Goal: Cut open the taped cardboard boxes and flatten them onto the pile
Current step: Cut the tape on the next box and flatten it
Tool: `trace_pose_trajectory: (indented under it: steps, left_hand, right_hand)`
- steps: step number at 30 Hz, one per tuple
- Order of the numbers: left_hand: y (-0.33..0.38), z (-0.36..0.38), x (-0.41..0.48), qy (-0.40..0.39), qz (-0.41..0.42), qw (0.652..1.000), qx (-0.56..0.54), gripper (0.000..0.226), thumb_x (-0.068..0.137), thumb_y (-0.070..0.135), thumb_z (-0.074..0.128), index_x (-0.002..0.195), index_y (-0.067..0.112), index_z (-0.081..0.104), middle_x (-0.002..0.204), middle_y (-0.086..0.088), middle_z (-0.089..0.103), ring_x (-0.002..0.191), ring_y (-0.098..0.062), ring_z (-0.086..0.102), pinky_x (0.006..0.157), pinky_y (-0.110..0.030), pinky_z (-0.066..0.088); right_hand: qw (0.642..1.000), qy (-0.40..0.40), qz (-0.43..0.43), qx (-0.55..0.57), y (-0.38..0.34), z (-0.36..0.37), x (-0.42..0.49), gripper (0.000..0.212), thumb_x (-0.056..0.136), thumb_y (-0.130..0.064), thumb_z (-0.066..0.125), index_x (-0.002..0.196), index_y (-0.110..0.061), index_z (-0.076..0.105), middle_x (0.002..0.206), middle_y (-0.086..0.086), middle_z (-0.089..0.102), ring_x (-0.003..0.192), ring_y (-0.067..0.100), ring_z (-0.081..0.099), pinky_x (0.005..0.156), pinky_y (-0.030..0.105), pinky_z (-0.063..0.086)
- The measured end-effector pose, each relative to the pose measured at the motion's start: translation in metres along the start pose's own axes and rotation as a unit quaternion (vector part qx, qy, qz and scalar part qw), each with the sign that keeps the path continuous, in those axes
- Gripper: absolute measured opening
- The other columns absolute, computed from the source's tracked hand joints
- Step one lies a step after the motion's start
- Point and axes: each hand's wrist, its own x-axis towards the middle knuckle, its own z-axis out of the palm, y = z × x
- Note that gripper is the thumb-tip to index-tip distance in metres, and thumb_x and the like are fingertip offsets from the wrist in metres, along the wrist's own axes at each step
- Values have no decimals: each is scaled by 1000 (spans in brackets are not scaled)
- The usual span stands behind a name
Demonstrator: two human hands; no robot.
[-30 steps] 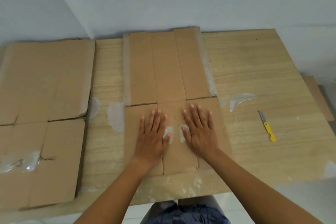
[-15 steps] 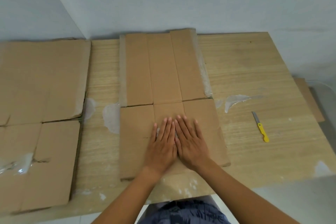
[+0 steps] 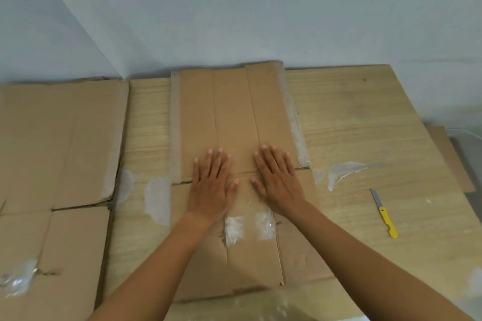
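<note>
Starting left, I see the pile (image 3: 60, 143). My left hand (image 3: 211, 186) and right hand (image 3: 280, 181) lie flat, fingers straight, on the box (image 3: 234, 112) mid-table. Lifting it too fast, my arm could hit the bare knife (image 3: 383, 212) on the right.

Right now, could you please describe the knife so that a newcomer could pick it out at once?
Start at the wooden table and look right of the flattened cardboard box in its middle. The small knife lies alone on bare wood there. Its bright yellow handle and short grey blade set it apart from the clear tape scraps nearby.
</note>
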Motion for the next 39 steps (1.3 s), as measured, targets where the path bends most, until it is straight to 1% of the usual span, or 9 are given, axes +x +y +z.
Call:
trace_pose_trajectory:
  steps: [2, 6, 13, 18, 23, 30, 32, 34, 39]
  left_hand:
    - [-3, 1, 3, 0, 5, 1000, 18, 67, 95, 50, 25, 150, 12, 26, 158, -9, 20, 147, -27, 11, 114, -53, 11]
    - [-2, 5, 4, 13, 14, 1000, 19, 67, 96, 50, 23, 152, 12, 22, 160, -9, 16, 148, -27, 9, 116, -53, 11]
    - [-13, -8, 52, 50, 14, 998, -30, 56, 93, 46, 34, 132, 9, 50, 137, -13, 48, 130, -33, 41, 110, -48, 26]
    - [-33, -6, 108, 16, 9, 1000, 2, 69, 95, 51, 22, 150, 10, 25, 158, -11, 20, 147, -29, 12, 118, -52, 9]
    - [-35, -1, 113, 29, 9, 999, 20, 71, 95, 52, 24, 153, 11, 18, 160, -9, 14, 148, -27, 7, 119, -51, 6]
    - [-37, -10, 138, 51, 2, 998, -21, 67, 92, 51, 32, 143, 9, 37, 151, -10, 35, 143, -29, 24, 118, -47, 13]
    - [-44, -16, 161, 37, 1, 999, -19, 69, 92, 52, 26, 146, 10, 33, 154, -10, 30, 145, -29, 20, 118, -46, 11]
    - [-52, -21, 184, 24, -8, 1000, -13, 73, 91, 54, 21, 150, 11, 25, 159, -8, 20, 147, -28, 12, 119, -46, 5]
    - [-60, -16, 203, 27, -18, 999, 37, 77, 90, 58, 13, 153, 15, 15, 161, -6, 10, 148, -26, 5, 119, -47, -2]
  right_hand:
    - [1000, -21, -2, -15, 3, 6, 5, 65, 99, -53, 6, 149, -15, 22, 156, 13, 22, 144, 27, 13, 113, 49, 13]
    - [1000, -15, -14, -24, 3, 12, 6, 66, 98, -52, 12, 150, -14, 24, 157, 13, 17, 145, 28, 13, 113, 52, 16]
    - [998, 56, 11, 10, 11, -6, 61, 52, 91, -53, 33, 119, -16, 56, 124, 9, 53, 113, 30, 50, 95, 38, 26]
    - [1000, -14, 12, 16, 24, 1, 117, 72, 93, -60, 12, 150, -18, 23, 158, 11, 17, 146, 28, 11, 117, 47, 6]
    - [1000, 4, 3, -19, 27, 15, 123, 69, 96, -56, 8, 150, -15, 18, 158, 12, 15, 145, 27, 11, 113, 52, 9]
    - [996, 81, 28, 11, 26, -4, 160, 54, 84, -53, 38, 117, -13, 55, 128, 14, 50, 117, 36, 45, 96, 42, 26]
    - [998, 56, 30, 17, 27, -11, 181, 59, 88, -53, 35, 129, -14, 49, 140, 14, 42, 130, 34, 36, 104, 43, 23]
    - [1000, -1, 24, 18, 30, -10, 197, 64, 93, -53, 32, 147, -18, 29, 156, 11, 18, 145, 29, 12, 115, 44, 6]
    - [999, -48, 14, -21, 33, 1, 209, 77, 83, -62, -4, 152, -25, -4, 159, 4, -12, 146, 24, -14, 116, 48, -11]
